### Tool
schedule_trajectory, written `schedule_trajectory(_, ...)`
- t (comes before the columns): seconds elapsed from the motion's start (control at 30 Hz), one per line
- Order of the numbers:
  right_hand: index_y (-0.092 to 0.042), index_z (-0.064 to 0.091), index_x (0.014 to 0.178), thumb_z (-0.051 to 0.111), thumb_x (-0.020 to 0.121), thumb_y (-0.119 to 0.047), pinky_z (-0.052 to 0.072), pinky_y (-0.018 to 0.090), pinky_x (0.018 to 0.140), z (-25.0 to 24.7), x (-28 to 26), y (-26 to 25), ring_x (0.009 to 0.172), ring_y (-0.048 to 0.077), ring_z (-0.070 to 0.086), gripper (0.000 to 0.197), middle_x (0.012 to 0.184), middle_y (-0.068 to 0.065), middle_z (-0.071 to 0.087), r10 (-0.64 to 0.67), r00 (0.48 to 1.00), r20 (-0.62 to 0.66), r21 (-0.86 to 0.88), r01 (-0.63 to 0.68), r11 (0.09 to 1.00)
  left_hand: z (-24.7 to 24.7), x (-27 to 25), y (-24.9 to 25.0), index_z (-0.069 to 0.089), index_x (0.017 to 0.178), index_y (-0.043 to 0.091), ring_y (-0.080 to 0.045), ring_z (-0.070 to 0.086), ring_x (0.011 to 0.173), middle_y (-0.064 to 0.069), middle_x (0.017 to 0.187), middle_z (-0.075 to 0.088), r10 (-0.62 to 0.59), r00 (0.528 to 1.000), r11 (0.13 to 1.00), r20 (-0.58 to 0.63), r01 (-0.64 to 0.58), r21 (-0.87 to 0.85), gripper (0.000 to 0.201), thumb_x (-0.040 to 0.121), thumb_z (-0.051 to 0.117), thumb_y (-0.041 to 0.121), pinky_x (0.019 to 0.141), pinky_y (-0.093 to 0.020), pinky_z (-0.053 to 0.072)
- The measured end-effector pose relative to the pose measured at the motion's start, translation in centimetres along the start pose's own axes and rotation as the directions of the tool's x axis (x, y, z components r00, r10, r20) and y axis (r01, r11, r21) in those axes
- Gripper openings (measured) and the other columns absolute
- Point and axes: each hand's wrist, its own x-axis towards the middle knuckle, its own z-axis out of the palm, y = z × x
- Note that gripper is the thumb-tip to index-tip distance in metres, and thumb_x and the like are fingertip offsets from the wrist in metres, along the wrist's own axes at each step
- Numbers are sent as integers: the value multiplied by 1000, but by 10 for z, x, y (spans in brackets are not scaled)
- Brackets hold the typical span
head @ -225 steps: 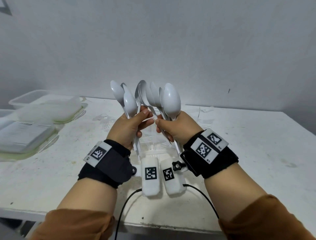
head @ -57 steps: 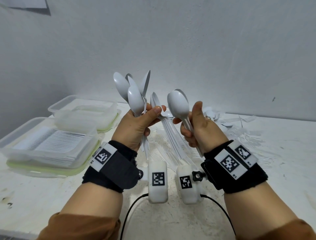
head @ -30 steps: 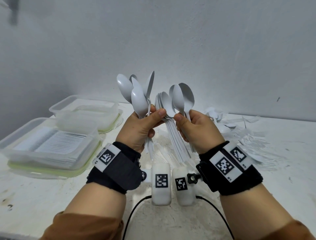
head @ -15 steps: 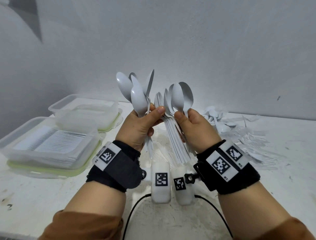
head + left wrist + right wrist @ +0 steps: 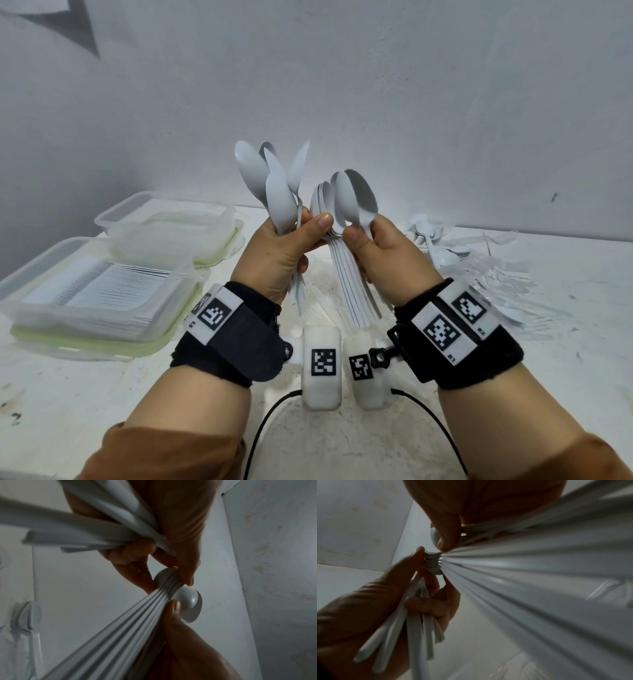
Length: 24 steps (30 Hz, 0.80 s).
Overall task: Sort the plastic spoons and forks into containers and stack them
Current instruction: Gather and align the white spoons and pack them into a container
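On the left of the white tabletop [image 5: 85, 404] sits a clear container [image 5: 96, 291] with a green-edged lid under it, filled with a neat row of white cutlery laid side by side; whether spoons or forks cannot be told. Just behind it stands a second clear container [image 5: 164, 222], also on a green-edged lid. Toward the middle, the left hand [image 5: 277, 253] is raised above the tabletop, its fingers curled round the handles of a loose bunch of spoons [image 5: 274, 185] whose bowls fan upward, while its thumb [image 5: 317, 222] reaches across to touch the nested stack of spoons [image 5: 346, 270] beside it. The right hand [image 5: 387, 260] grips that nested stack, handles slanting down toward the wrist, and also pinches two further spoons [image 5: 356, 198] upright between thumb and forefinger against the stack's bowls. The two hands nearly touch at the thumbs. To the right, near the wall, a scattered pile of loose cutlery [image 5: 479, 263] lies on the tabletop, with spoons visible in it and clear wrappers around it.
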Motion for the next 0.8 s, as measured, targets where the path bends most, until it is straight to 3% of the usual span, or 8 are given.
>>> schedule_trajectory(0.17, -16, 52, 106, 46, 96, -33, 46, 35, 75, 2, 1, -1, 74, 11, 55, 20, 81, -5, 57, 60, 996, 65, 62, -64, 996, -1, 0, -1, 48, 61, 20, -8, 67, 68, 0, 69, 65, -14, 1000, 1000, 7, 13, 16, 21, 63, 68, 24, 40, -13, 29)
schedule_trajectory(0.3, -22, 51, 105, 43, 97, -32, 42, 28, 72, 2, 0, -2, 73, 8, 53, 15, 79, -8, 56, 92, 991, 94, 79, -100, 992, -3, 1, -3, 49, 64, 19, -10, 67, 72, -4, 76, 63, -29, 999, 998, 27, 28, 47, 22, 62, 71, 25, 41, -14, 29)
schedule_trajectory(0.4, -23, 49, 110, 42, 97, -32, 47, 38, 90, 3, 3, -2, 93, 16, 58, 17, 93, -4, 59, 102, 990, 101, 79, -110, 991, -6, 3, -6, 54, 63, 22, -15, 65, 75, -6, 77, 63, -28, 999, 997, 31, 26, 68, 26, 65, 80, 23, 41, -14, 31)
schedule_trajectory(0.47, -20, 48, 111, 42, 97, -33, 46, 40, 92, 3, 2, -4, 94, 18, 57, 20, 92, -4, 58, 107, 989, 100, 58, -113, 992, -6, 3, -6, 52, 64, 20, -14, 64, 73, -2, 72, 63, -31, 999, 997, 22, 30, 71, 27, 64, 78, 24, 41, -14, 31)
schedule_trajectory(0.6, -19, 47, 112, 43, 97, -34, 47, 39, 91, 3, 2, -4, 97, 20, 58, 21, 97, 0, 59, 109, 990, 92, 63, -115, 991, -5, 3, -5, 48, 66, 17, -6, 65, 64, 4, 63, 62, -35, 999, 998, 24, 33, 57, 24, 60, 70, 25, 41, -14, 30)
schedule_trajectory(0.8, -15, 45, 114, 41, 98, -31, 42, 26, 72, 4, 0, -6, 83, 13, 56, 23, 89, -2, 57, 94, 992, 81, 83, -101, 991, -4, 3, -5, 47, 68, 17, -3, 62, 57, 8, 58, 62, -40, 999, 998, 23, 39, 47, 22, 63, 68, 22, 40, -13, 28)
